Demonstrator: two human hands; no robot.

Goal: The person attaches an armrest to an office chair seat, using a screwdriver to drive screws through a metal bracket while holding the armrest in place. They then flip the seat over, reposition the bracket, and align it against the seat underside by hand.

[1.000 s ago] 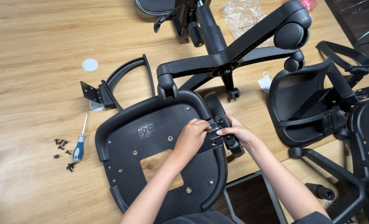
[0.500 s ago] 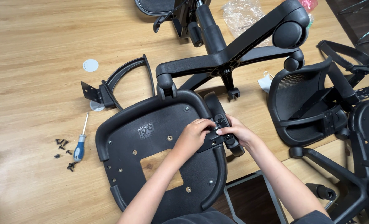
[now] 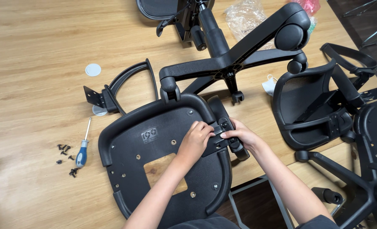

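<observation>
Armrest bracket [image 3: 223, 138] at right edge of upturned seat pan [image 3: 154, 157] on desk [image 3: 27, 63], long axis diagonal. Left hand [image 3: 195, 140] curled over its inner end, right hand [image 3: 241, 135] pinching outer end; both equally close.

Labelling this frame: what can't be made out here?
Head view only:
- Armrest bracket: its joint with the seat pan is covered by the left hand and right hand.
- Loose screws by the screwdriver: too small to tell type.
- Chair at right: cut off by the frame edge.
</observation>
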